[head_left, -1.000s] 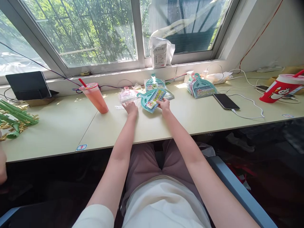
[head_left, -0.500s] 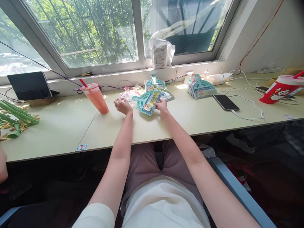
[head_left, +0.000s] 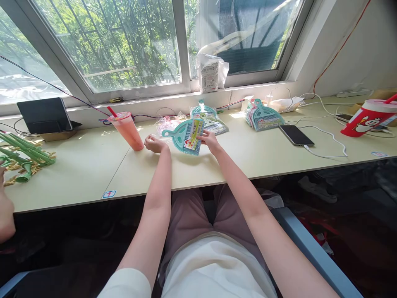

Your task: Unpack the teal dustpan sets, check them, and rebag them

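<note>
In my right hand (head_left: 210, 141) is a teal mini dustpan-and-brush set (head_left: 183, 136), gripped at its bristle edge. Its yellow label card faces up and its looped handle points left. My left hand (head_left: 154, 143) rests low over the table with curled fingers, just right of a cup of orange-pink drink (head_left: 127, 130); what it holds, if anything, is hidden. Behind the held set lie a pink wrapped set (head_left: 166, 124), another teal set (head_left: 203, 111) and an olive-green set (head_left: 214, 123).
A stack of wrapped dustpan sets (head_left: 264, 116) lies to the right, near a charging phone (head_left: 296, 135) and a red cup (head_left: 364, 118). Leftward are a tablet (head_left: 44, 115) and green bamboo-like sticks (head_left: 26, 155). Another person's hand (head_left: 5, 207) shows at the left edge.
The dustpan-and-brush set has turned so its handle points left, and it has come slightly nearer and leftward. My left hand has moved left and down, towards the drink cup.
</note>
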Tool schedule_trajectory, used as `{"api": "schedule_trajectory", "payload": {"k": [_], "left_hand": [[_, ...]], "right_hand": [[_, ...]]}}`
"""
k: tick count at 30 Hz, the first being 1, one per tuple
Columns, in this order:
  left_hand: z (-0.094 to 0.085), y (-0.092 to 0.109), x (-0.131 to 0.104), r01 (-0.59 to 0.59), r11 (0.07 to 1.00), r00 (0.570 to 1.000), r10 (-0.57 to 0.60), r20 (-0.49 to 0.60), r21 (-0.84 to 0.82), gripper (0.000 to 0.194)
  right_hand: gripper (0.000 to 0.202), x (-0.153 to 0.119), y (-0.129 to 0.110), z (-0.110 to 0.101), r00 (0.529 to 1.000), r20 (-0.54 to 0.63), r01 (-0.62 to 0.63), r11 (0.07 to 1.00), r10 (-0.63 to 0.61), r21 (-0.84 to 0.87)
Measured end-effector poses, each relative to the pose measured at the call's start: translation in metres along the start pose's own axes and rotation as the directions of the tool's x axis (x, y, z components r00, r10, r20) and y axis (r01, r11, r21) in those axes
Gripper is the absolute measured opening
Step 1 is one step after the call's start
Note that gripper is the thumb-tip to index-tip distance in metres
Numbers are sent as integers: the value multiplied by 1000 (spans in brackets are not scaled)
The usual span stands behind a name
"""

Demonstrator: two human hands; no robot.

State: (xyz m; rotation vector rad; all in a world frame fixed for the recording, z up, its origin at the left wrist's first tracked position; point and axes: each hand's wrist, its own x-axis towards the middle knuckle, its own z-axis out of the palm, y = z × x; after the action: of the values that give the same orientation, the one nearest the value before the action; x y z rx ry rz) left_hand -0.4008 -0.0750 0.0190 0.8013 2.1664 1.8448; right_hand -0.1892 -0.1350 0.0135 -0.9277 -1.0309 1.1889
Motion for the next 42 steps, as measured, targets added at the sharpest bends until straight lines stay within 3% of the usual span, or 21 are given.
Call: {"api": "schedule_trajectory", "payload": {"k": [5,9,15,18,22,25,28,33,35,40,41,42], "left_hand": [[-2,1,0,40,999,999,-40,-7,-12,42],[-5,3,-1,79,997,996,-79,50,3,44],[-2,2,1,67,985,988,-87,-126,-156,38],[5,0,2,49,975,994,-69,-84,-218,34],[13,2,-9,-88,957,993,105,46,-277,27],[15,8,-25,-187,911,955,256,148,-369,21],[13,12,-36,-213,857,917,341,205,-468,19],[5,14,-35,-338,832,890,435,139,-440,20],[3,14,-35,-426,798,841,523,138,-427,21],[-1,15,-54,-602,660,634,737,234,-448,22],[-2,16,-58,-602,653,623,744,242,-459,21],[-4,18,-61,-581,663,641,730,236,-472,23]], "right_hand": [[26,-4,-4,-1,996,85,4,1000,-4,-3],[29,-7,-8,-2,989,150,4,1000,-2,-12],[26,-5,-12,-10,994,41,-94,993,97,-70],[26,-1,-11,-15,993,12,-114,992,115,-46],[25,4,-5,-17,989,-103,-97,994,102,53],[24,7,-2,-15,982,-163,-78,992,94,100],[24,7,-1,-13,984,-160,-58,989,79,135],[22,5,-2,-11,993,-116,10,980,13,200],[21,5,-1,-10,990,-142,31,973,2,229],[21,7,4,-9,977,-210,26,952,40,306],[21,7,4,-9,976,-211,23,948,46,317],[22,7,4,-10,977,-209,23,945,48,327]]}}
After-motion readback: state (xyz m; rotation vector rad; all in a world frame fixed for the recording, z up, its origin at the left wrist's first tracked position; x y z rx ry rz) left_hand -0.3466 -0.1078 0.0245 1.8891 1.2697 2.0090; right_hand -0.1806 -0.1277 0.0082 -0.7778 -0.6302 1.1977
